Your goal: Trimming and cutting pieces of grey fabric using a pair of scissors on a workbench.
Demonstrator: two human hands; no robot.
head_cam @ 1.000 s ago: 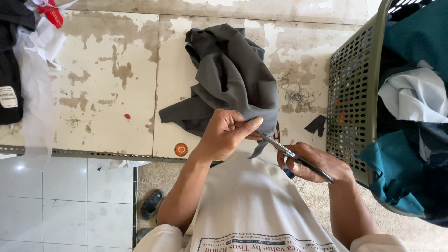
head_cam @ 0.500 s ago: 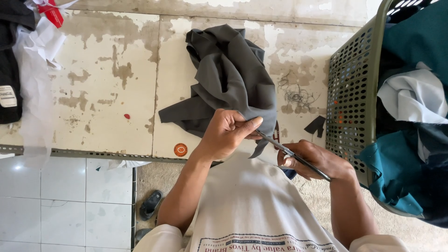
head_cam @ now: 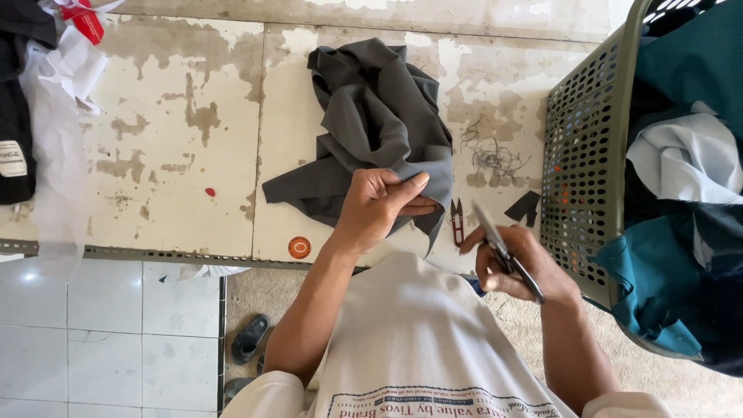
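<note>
green perforated basket (head_cam: 588, 170) of clothes, loose threads (head_cam: 495, 159), orange sticker (head_cam: 299, 248)

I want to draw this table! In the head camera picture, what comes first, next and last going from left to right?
White cloth pile → small red speck → round orange sticker → left hand on the grey garment → small thread snips → right hand holding scissors → green laundry basket.

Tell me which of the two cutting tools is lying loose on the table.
The small red-handled thread snips, lying beside the grey cloth. The other, long scissors, are held in the right hand.
</note>
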